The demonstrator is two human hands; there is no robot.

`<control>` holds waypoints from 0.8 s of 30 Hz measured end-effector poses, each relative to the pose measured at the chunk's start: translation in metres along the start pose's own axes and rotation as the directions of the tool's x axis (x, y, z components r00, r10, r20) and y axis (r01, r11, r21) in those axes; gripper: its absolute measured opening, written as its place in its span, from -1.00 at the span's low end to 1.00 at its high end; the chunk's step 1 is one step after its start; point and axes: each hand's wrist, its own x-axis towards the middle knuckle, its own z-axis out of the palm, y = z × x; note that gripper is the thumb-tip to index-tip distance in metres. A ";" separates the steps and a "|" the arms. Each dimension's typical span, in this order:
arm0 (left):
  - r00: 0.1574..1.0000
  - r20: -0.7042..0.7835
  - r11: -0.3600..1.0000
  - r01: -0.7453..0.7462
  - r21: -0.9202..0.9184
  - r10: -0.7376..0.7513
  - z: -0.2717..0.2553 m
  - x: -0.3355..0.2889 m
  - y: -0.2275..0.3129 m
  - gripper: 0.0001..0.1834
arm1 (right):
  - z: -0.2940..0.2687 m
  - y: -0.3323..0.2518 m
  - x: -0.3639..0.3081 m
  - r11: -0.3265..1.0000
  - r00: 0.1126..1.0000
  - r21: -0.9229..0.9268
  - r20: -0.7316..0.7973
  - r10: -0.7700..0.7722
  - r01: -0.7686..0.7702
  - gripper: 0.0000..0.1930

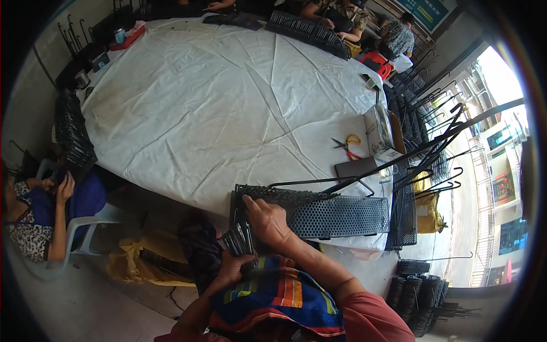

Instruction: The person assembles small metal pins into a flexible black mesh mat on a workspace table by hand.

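Observation:
At the near edge of the table, a long black perforated metal basket [342,216] lies in front of me. My right hand [266,221] is closed at its left end, fingertips against the dark metal; what they pinch is too small to make out. Below it, close to my lap, my left hand [232,267] is wrapped round a bundle of thin dark metal strips [239,239] that fan out upward. A multicoloured cloth [279,296] covers my lap. Long black hooked rods [399,151] stick out from the basket towards the upper right.
A wrinkled white cloth covers the round table [228,114]. Pliers [348,147], a dark flat box [354,168] and a clear-sided carton [383,131] sit at the right. Several people work around the table. A yellow sack [151,256] lies on the floor; stacked black baskets [416,302] stand lower right.

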 end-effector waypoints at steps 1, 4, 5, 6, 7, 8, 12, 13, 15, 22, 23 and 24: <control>1.000 0.001 1.000 -0.003 -0.008 0.003 0.000 -0.001 -0.001 -0.73 | -0.001 0.000 -0.003 1.000 1.000 0.007 0.008 0.005 -0.005 -0.62; 1.000 -0.003 0.981 -0.026 0.191 0.027 -0.002 0.000 0.003 -0.73 | -0.005 0.003 -0.010 0.984 0.997 0.164 -0.020 0.078 -0.074 -0.67; 0.999 0.020 0.968 -0.041 0.248 0.037 -0.001 0.000 0.007 -0.71 | -0.008 0.007 -0.013 0.975 0.993 0.188 0.036 0.114 -0.119 -0.67; 0.998 0.042 0.951 -0.047 0.305 0.036 0.003 0.001 0.010 -0.69 | -0.008 0.013 -0.019 0.946 0.982 0.266 0.087 0.169 -0.187 -0.65; 0.999 0.036 0.944 -0.026 0.328 0.015 0.006 0.002 0.014 -0.67 | -0.010 0.015 -0.025 0.840 0.920 0.390 0.266 0.289 -0.377 -0.64; 0.999 0.036 0.936 -0.004 0.352 -0.009 0.010 0.003 0.018 -0.65 | -0.004 0.024 -0.036 0.878 0.964 0.420 0.224 0.144 -0.228 -0.70; 0.999 -0.005 0.992 0.035 0.122 -0.035 0.023 0.008 0.020 -0.67 | 0.002 0.023 -0.051 0.483 0.763 0.590 0.485 0.428 -0.647 -0.87; 0.999 0.008 0.999 0.043 -0.006 -0.043 0.023 0.008 0.016 -0.63 | 0.004 0.025 -0.055 0.467 0.749 0.586 0.494 0.441 -0.662 -0.83; 0.998 0.004 0.996 0.068 -0.061 -0.068 0.022 0.008 0.014 -0.61 | 0.005 0.025 -0.054 0.422 0.706 0.568 0.529 0.471 -0.707 -0.79; 0.994 0.046 0.995 0.103 0.019 -0.103 0.018 0.004 0.008 -0.54 | 0.004 0.019 -0.056 0.279 0.635 0.581 0.604 0.482 -0.764 -0.70; 0.994 0.041 0.994 0.099 0.042 -0.101 0.018 0.005 0.007 -0.55 | 0.006 0.020 -0.058 0.278 0.623 0.568 0.612 0.487 -0.775 -0.70; 0.993 0.039 0.993 0.108 0.041 -0.110 0.018 0.005 0.006 -0.55 | 0.006 0.023 -0.060 0.271 0.617 0.565 0.615 0.491 -0.779 -0.70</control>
